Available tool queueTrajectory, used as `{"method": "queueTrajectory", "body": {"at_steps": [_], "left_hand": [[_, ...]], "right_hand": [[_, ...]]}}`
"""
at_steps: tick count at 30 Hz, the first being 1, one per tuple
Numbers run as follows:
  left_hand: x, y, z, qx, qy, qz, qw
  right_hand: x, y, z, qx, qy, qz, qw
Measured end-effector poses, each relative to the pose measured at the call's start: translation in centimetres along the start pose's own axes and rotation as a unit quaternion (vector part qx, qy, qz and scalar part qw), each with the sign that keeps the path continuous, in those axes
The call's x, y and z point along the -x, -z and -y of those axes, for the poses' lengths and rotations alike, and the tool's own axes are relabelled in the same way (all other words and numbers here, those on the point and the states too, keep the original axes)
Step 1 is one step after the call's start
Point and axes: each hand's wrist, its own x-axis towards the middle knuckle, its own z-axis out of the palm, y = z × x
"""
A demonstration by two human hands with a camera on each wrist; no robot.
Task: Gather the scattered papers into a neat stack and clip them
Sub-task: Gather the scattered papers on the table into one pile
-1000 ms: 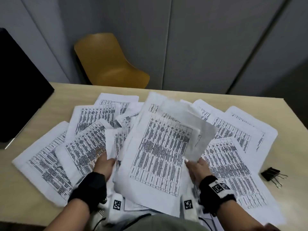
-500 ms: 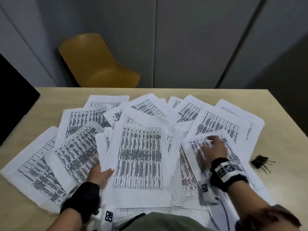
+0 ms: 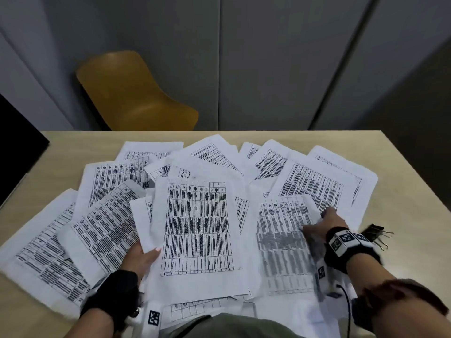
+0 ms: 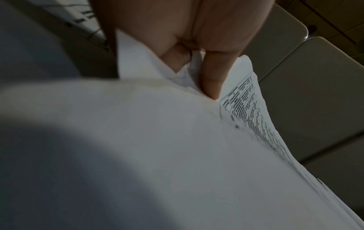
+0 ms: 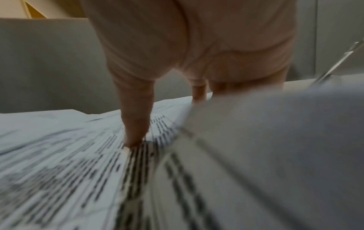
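Note:
Many printed sheets (image 3: 107,230) lie fanned over the beige table (image 3: 400,196). My left hand (image 3: 146,257) grips the left edge of the middle pile (image 3: 197,230), thumb on top and the other fingers (image 4: 208,84) beneath it. My right hand (image 3: 317,223) pinches the right edge of a blurred sheet (image 3: 280,242) to the right of the pile. Its thumb (image 5: 135,135) presses on the print and its fingers go under the raised edge (image 5: 256,124). A black binder clip (image 3: 374,234) lies on the table just right of my right wrist.
An orange chair (image 3: 131,93) stands behind the table's far edge, in front of grey wall panels. A black screen (image 3: 17,147) fills the far left. Bare tabletop shows along the right side and the far edge.
My right hand let go of the middle pile, moved right and took hold of the right sheet's edge, which now lifts and blurs. My left hand kept its hold on the pile.

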Motion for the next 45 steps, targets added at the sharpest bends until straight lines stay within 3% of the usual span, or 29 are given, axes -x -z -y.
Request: {"method": "queueTrajectory", "body": {"at_steps": [3, 5, 9, 15, 17, 21, 24, 26, 28, 31, 33, 36, 42, 43, 45], "left_hand": [[-0.1, 0.0, 0.1, 0.016, 0.007, 0.002, 1.0], [-0.1, 0.0, 0.1, 0.028, 0.013, 0.0, 1.0], [0.1, 0.0, -0.2, 0.046, 0.029, 0.009, 0.998], [1.0, 0.0, -0.5, 0.058, 0.027, 0.01, 0.998], [0.9, 0.0, -0.2, 0.039, 0.032, -0.012, 0.999], [1.4, 0.1, -0.6, -0.009, 0.024, 0.02, 0.999], [1.6, -0.2, -1.0, -0.057, 0.006, 0.026, 0.998], [1.7, -0.3, -1.1, -0.065, 0.002, 0.015, 0.998], [1.9, -0.2, -1.2, -0.055, 0.01, -0.002, 0.998], [1.7, -0.2, -0.6, -0.055, 0.027, -0.022, 0.998], [1.7, -0.2, -0.7, -0.052, 0.039, -0.025, 0.998], [2.5, -0.6, -1.7, -0.033, 0.033, -0.021, 0.999], [1.9, -0.2, -1.2, -0.02, 0.048, -0.035, 0.998], [1.8, -0.2, -1.1, -0.018, 0.051, -0.031, 0.998], [2.2, -0.5, -1.4, -0.015, 0.047, -0.017, 0.999]], "right_hand": [[1.2, -0.3, 1.1, -0.034, 0.049, 0.033, 0.998], [2.1, -0.6, 1.9, -0.128, 0.081, 0.03, 0.988], [5.5, -1.4, 4.0, -0.319, 0.056, 0.045, 0.945], [9.8, -6.9, 5.8, -0.275, 0.091, 0.173, 0.942], [10.1, -8.8, 6.5, -0.246, 0.104, 0.183, 0.946], [10.2, -9.0, 7.7, -0.368, 0.078, 0.187, 0.908], [10.2, -8.8, 8.0, -0.351, 0.093, 0.218, 0.906], [9.3, -8.4, 7.6, -0.36, 0.116, 0.175, 0.909], [7.1, -6.8, 6.6, -0.36, 0.136, 0.055, 0.922], [2.8, -3.4, 4.0, -0.183, 0.08, -0.082, 0.976], [1.2, -2.0, 2.4, -0.018, 0.04, -0.066, 0.997], [1.3, -2.2, 1.2, 0.087, 0.091, 0.007, 0.992], [5.2, -5.6, 0.4, 0.111, 0.247, -0.003, 0.963], [5.3, -5.5, 0.5, 0.085, 0.249, -0.03, 0.964], [4.5, -4.4, 0.4, 0.023, 0.17, -0.095, 0.981]]}}
